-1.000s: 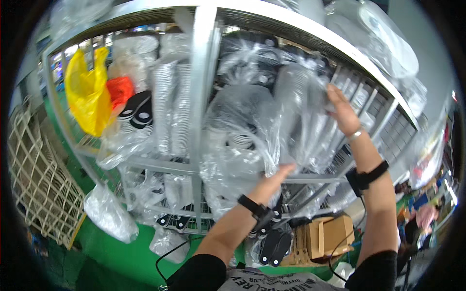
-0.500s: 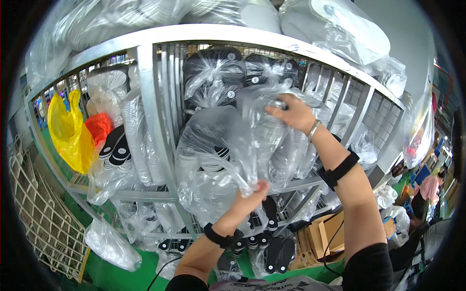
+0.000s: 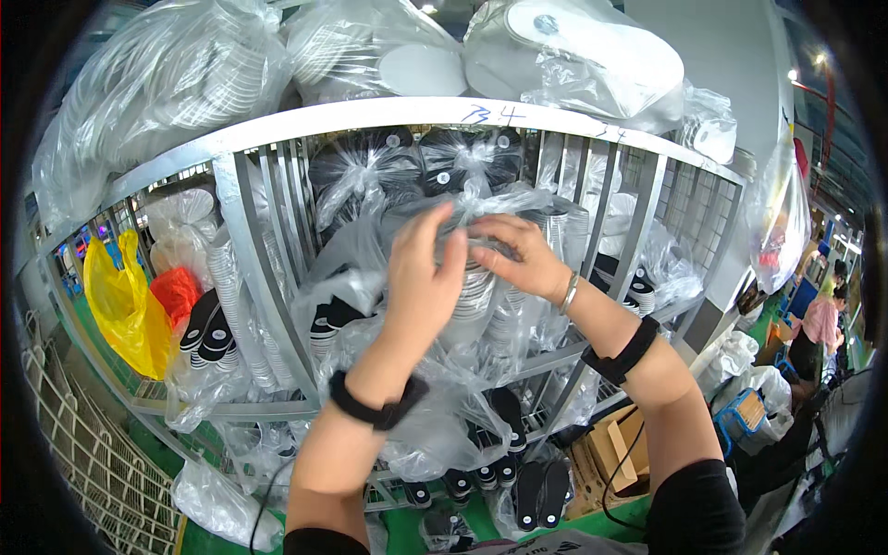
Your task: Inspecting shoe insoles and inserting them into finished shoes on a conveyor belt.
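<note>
A large clear plastic bag (image 3: 462,370) full of stacked shoe insoles hangs in front of a grey metal rack (image 3: 259,268). My left hand (image 3: 421,277) and my right hand (image 3: 518,254) are both raised to the bag's gathered top, fingers pinching the crumpled plastic near its neck. The two hands nearly touch. Black bands sit on both forearms, and a thin bracelet is on my right wrist.
More bags of white and black insoles fill the rack shelves and lie on top (image 3: 555,46). A yellow bag (image 3: 120,305) and a red bag (image 3: 176,291) hang at the left. Cardboard boxes (image 3: 610,453) sit on the green floor. A person (image 3: 819,319) stands far right.
My left hand rose from the bag's underside to its top, meeting my right hand. The view tilted upward, and the bag's neck is now gathered between both hands.
</note>
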The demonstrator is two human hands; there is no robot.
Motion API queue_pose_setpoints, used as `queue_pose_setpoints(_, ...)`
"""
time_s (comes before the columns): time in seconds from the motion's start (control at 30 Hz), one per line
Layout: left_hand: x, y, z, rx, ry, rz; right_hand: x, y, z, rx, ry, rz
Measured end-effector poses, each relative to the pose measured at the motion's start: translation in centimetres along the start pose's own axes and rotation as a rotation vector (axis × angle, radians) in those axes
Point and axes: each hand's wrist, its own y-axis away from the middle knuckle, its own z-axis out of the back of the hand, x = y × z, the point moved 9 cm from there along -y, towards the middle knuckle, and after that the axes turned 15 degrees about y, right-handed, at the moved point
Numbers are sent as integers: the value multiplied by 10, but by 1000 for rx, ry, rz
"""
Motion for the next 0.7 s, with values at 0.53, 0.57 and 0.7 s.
queue_pose_setpoints(0.53, 53, -20, -56, 316, -85, 276, -49, -58, -9, 205, 376, -266)
queue_pose_setpoints(0.57, 66, -24, -52, 310, -92, 275, -34, -61, 7, 32, 477, -203)
queue_pose_setpoints(0.7, 122, -31, -44, 159, -77, 482, -67, -46, 52, -311, 8, -369)
